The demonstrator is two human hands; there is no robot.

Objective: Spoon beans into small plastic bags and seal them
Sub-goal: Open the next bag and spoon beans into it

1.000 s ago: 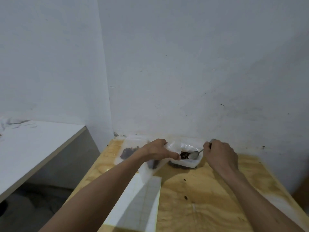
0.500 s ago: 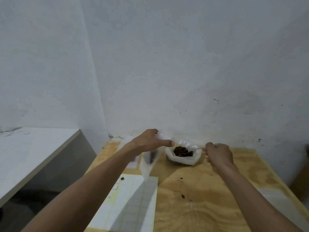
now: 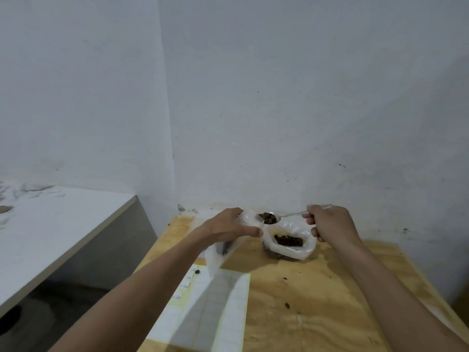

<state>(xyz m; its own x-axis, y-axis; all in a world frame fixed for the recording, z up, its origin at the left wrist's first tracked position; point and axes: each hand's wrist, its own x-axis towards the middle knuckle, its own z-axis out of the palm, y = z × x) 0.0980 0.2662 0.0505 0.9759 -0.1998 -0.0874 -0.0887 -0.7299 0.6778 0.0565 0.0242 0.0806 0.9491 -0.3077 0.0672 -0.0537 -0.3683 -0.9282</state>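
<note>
Left hand (image 3: 229,228) is pinching the limp clear small plastic bag (image 3: 223,247) at its mouth, hanging left of the white open sack of dark beans (image 3: 289,243); flimsy film needs rim holding. Right hand (image 3: 330,224) is gripping the loaded metal spoon (image 3: 272,219) above that sack.

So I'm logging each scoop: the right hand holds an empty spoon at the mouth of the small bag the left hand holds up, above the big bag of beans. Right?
Not quite: the spoon is not empty. The head view shows its bowl heaped with dark beans. The rest stands: the right hand holds it at the mouth of the small bag that the left hand holds up, above the big bag of beans.
</note>
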